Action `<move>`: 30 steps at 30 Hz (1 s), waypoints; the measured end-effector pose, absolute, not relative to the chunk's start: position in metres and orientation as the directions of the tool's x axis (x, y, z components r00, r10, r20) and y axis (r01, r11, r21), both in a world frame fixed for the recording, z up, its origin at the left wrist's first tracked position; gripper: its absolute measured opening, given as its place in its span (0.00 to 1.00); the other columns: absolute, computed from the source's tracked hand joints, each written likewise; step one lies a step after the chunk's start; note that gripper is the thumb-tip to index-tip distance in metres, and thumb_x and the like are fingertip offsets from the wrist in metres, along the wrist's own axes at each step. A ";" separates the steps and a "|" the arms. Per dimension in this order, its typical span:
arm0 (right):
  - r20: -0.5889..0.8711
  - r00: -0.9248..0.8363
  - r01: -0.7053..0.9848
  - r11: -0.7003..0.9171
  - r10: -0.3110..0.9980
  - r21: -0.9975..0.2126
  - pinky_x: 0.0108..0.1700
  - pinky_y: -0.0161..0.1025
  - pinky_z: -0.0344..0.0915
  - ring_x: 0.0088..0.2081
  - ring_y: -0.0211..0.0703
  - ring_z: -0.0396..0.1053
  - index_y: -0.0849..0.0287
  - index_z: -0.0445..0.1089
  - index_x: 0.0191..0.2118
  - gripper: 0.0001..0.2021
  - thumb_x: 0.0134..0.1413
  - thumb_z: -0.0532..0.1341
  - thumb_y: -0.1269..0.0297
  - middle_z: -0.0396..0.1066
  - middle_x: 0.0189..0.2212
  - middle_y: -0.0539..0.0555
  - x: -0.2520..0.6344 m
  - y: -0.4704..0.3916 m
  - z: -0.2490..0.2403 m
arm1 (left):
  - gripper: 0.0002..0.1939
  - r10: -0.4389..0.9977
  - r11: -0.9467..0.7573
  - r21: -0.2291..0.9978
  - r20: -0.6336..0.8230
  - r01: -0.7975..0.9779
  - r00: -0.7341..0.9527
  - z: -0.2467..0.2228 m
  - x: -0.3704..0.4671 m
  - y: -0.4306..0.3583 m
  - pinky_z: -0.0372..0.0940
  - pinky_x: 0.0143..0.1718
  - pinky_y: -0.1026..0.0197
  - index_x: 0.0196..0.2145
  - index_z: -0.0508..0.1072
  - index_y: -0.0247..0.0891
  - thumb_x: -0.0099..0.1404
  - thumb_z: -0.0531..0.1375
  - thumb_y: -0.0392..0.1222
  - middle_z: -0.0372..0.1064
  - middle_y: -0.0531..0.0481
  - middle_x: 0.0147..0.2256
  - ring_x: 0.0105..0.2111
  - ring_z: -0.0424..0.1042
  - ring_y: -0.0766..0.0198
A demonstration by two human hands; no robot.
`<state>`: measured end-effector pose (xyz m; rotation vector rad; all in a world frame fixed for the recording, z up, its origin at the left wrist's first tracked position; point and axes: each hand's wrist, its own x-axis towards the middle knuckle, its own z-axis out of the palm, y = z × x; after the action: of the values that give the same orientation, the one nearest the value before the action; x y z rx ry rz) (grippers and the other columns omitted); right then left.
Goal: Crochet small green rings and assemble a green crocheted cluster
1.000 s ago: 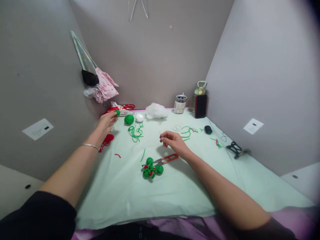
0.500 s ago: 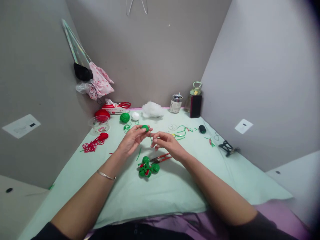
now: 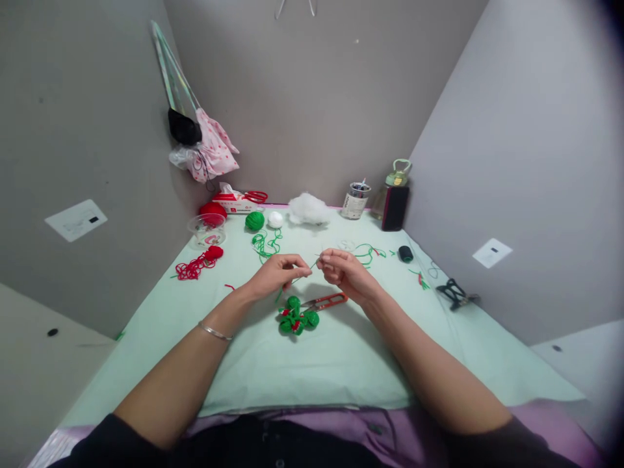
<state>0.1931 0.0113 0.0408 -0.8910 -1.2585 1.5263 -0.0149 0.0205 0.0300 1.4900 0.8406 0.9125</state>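
Note:
My left hand point(image 3: 280, 270) and my right hand point(image 3: 347, 272) meet above the pale green cloth point(image 3: 341, 351), fingertips almost touching. My right hand pinches a thin needle point(image 3: 314, 263) that points toward the left fingers. My left hand is curled shut, and the small green ball it carried is hidden inside the fingers. Just below the hands lies a cluster of green balls with red bits point(image 3: 297, 318). Red thread snips point(image 3: 327, 301) rest beside the cluster, under my right hand.
At the back stand a green yarn ball point(image 3: 254, 221), a white ball point(image 3: 275, 220), white stuffing point(image 3: 308, 209), a red yarn ball point(image 3: 213, 210), a clear bowl point(image 3: 207, 229), a jar point(image 3: 354, 200) and a bottle point(image 3: 397, 194). Red yarn point(image 3: 194, 266) lies left. Black scissors point(image 3: 455, 292) lie right.
My left hand reached to the back left, took a small green ball and came back to the middle. It now meets my right hand at the needle.

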 end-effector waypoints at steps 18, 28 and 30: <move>0.236 -0.285 -0.070 0.225 0.929 -0.972 0.30 0.36 0.63 0.25 0.35 0.65 0.59 0.76 0.30 0.09 0.46 0.71 0.60 0.72 0.25 0.49 0.172 -0.007 0.038 | 0.16 0.972 -0.089 0.980 0.125 -0.179 0.197 0.020 0.005 0.011 0.59 0.31 0.63 0.41 0.81 0.39 0.64 0.64 0.53 0.62 0.54 0.25 0.27 0.59 0.66; 0.159 -0.158 -0.220 0.122 0.974 -0.968 0.31 0.37 0.68 0.26 0.36 0.70 0.57 0.68 0.35 0.13 0.47 0.70 0.58 0.76 0.30 0.51 0.190 0.005 0.043 | 0.15 0.949 -0.032 0.974 0.100 -0.225 0.298 0.024 0.007 0.006 0.61 0.26 0.65 0.43 0.78 0.37 0.65 0.62 0.50 0.68 0.52 0.29 0.23 0.64 0.70; 0.162 -0.160 -0.217 0.125 0.974 -0.968 0.31 0.37 0.68 0.27 0.37 0.70 0.57 0.68 0.35 0.13 0.48 0.70 0.58 0.76 0.31 0.52 0.188 0.004 0.041 | 0.16 0.946 -0.062 0.983 0.113 -0.173 0.305 0.023 0.009 0.004 0.61 0.27 0.64 0.46 0.78 0.37 0.65 0.61 0.47 0.65 0.54 0.26 0.23 0.64 0.68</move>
<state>0.1883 0.0042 0.0412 -0.8607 -1.2445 1.3175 0.0093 0.0041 0.0234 1.2870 0.8141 1.1053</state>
